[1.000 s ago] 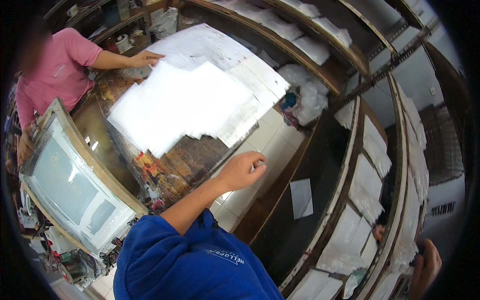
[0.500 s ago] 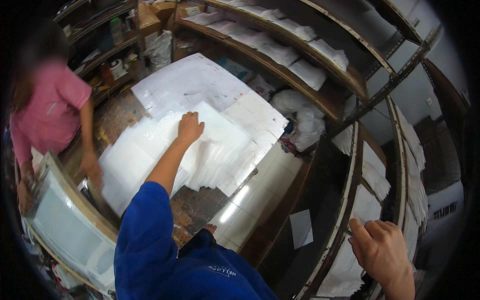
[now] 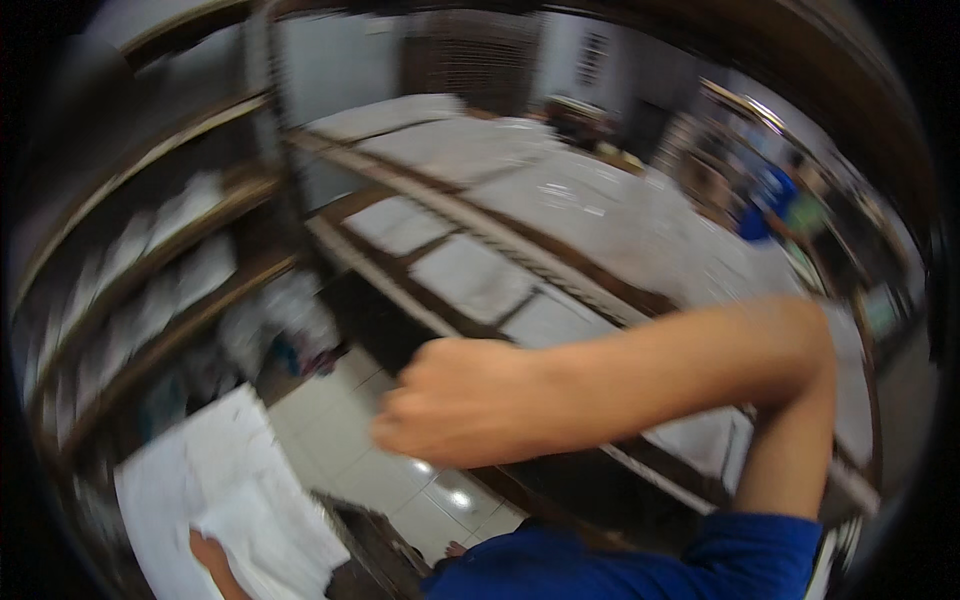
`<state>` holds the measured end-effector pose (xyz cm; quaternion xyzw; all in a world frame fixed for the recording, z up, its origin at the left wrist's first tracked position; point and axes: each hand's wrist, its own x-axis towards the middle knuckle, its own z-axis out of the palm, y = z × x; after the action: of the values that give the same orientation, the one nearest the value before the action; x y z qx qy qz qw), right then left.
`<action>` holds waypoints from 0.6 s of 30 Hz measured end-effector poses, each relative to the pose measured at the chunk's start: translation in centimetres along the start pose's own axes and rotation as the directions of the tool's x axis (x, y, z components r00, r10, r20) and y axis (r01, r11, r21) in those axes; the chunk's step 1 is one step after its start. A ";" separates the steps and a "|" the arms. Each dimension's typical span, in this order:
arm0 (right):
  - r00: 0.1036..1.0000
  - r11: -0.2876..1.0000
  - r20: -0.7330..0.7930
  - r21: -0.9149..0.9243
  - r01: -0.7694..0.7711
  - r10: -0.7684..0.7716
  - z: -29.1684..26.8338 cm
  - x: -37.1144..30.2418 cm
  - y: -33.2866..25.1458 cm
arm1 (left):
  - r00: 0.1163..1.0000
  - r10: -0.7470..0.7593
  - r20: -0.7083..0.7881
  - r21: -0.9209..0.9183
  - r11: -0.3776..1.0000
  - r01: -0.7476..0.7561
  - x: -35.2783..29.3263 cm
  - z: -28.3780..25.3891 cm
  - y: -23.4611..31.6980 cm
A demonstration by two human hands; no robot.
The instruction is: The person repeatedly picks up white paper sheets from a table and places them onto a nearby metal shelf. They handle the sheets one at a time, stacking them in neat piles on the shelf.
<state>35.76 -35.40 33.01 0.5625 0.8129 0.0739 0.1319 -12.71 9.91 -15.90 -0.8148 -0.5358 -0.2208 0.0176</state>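
At the lower left, my left hand (image 3: pixel 208 553) lies on a stack of thin white sheets (image 3: pixel 275 545). Its fingers look laid out on the top sheet, though blur softens them. The stack rests on a larger white board (image 3: pixel 215 445) on the worktable. My right hand (image 3: pixel 455 405) is raised in the middle of the view, its arm bent at the elbow across the front of a rack. The fingers are curled closed; anything inside them is hidden. Behind this hand, white sheets (image 3: pixel 475 278) lie on the lower shelf.
A long rack (image 3: pixel 545 262) with wooden edges carries many white sheets in clear film. More shelves (image 3: pixel 150 265) with white stacks stand at the left, with plastic bags (image 3: pixel 280 320) beneath. Light floor tiles (image 3: pixel 345 440) show between. A person in blue (image 3: pixel 768 203) is far right.
The view has swung right toward the rack, so the table now sits at the lower left. My right hand is now across the middle. My left hand remains on the stack.
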 end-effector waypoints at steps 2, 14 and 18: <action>0.998 0.997 -0.021 0.030 -0.066 0.066 0.0 -0.5 0.2 | 0.983 0.032 -0.180 -0.166 0.984 -0.063 1.6 -5.3 11.6; 0.923 0.640 -0.026 0.727 -0.247 0.385 -1.6 -5.4 -1.8 | 0.560 0.455 -0.692 -0.428 0.367 -0.826 -8.1 -32.7 55.5; 0.841 0.608 -0.041 0.710 -0.356 0.540 -2.5 -12.2 -2.9 | 0.429 0.473 -0.769 -0.408 0.153 -0.900 -12.1 -35.4 61.6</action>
<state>36.49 -47.73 36.19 0.7429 0.6233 -0.1261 -0.2090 25.52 -36.19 24.26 -0.7966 0.1047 -0.5843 -0.1141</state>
